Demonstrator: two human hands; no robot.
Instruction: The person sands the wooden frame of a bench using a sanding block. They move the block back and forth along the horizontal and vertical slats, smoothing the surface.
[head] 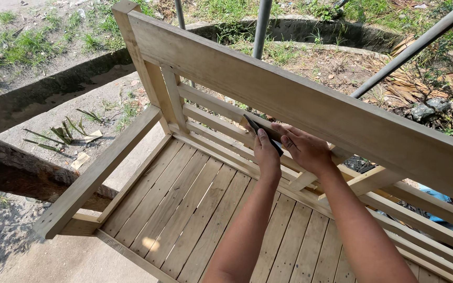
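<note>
A bare wooden bench [200, 209] with a slatted seat and a slatted back stands in front of me. Both my hands are at the back slats, just under the wide top rail [310, 105]. My left hand [266, 155] presses its thumb on a thin dark flat tool [262, 133] that lies against a slat. My right hand [304, 148] holds the same tool from the right side, fingers curled around it. The tool's tip points up and left along the slat. Its lower end is hidden between my hands.
The bench armrest [98, 173] runs along the left. A rough log [11, 173] lies on the ground at the left. Metal poles [262, 26] rise behind the back, one slanted pole [415, 47] at right. Concrete ground, grass and dry leaves surround the bench.
</note>
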